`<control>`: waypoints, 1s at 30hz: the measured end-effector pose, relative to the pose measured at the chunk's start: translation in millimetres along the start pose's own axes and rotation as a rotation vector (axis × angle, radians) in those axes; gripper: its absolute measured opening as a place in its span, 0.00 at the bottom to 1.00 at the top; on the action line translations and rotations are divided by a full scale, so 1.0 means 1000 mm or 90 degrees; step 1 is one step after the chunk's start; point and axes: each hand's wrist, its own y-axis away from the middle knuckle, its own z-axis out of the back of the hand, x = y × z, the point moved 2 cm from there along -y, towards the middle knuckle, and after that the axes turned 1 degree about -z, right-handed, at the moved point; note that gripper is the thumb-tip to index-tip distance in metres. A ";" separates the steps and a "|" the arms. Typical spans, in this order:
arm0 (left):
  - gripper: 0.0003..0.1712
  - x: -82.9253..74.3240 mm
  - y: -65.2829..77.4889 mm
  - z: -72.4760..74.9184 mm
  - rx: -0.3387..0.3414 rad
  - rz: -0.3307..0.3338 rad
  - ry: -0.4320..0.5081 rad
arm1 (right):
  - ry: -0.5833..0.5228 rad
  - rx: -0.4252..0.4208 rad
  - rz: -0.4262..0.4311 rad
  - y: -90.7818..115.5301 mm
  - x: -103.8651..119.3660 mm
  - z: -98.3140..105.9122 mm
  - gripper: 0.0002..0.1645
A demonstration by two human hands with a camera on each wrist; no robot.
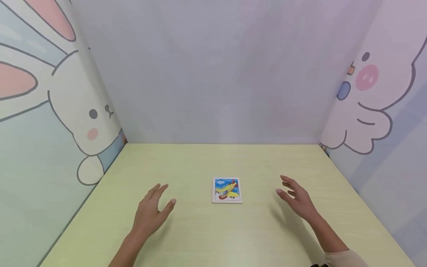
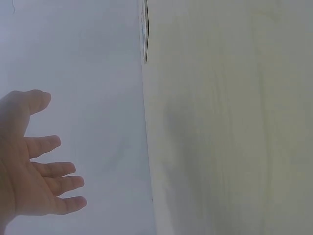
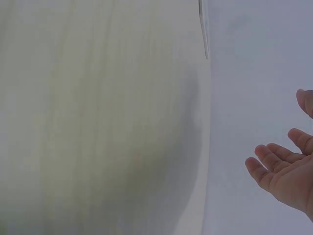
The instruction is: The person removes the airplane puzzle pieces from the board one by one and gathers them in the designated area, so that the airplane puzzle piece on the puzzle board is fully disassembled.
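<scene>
A small square picture puzzle [image 1: 227, 190] with a pale frame and a yellow airplane on blue lies flat on the table, between the two hands. To its left, my left hand [image 1: 150, 213] hovers over the table with fingers spread and holds nothing. My right hand [image 1: 298, 200] hovers to its right, fingers loosely bent, also holding nothing. Neither hand touches the puzzle. In the left wrist view the left hand [image 2: 34, 166] shows its palm and extended fingers. The right wrist view has the right hand [image 3: 288, 171] partly cut off at the edge.
The pale yellow wooden table [image 1: 186, 163] ends at a plain whitish back wall [image 1: 213, 74]. A side wall with a rabbit drawing [image 1: 76, 122] stands at the left. Another with a white pink-nosed cartoon animal [image 1: 370, 92] stands at the right.
</scene>
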 end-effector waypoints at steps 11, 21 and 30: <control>0.30 -0.010 -0.002 -0.012 0.009 -0.011 0.013 | -0.065 0.005 -0.006 -0.012 0.001 -0.015 0.30; 0.31 -0.017 -0.009 -0.025 0.013 -0.022 0.023 | -0.114 0.042 -0.027 -0.020 0.007 -0.029 0.31; 0.31 -0.028 -0.019 -0.039 0.046 -0.024 -0.009 | -0.092 0.071 -0.039 -0.032 0.010 -0.038 0.32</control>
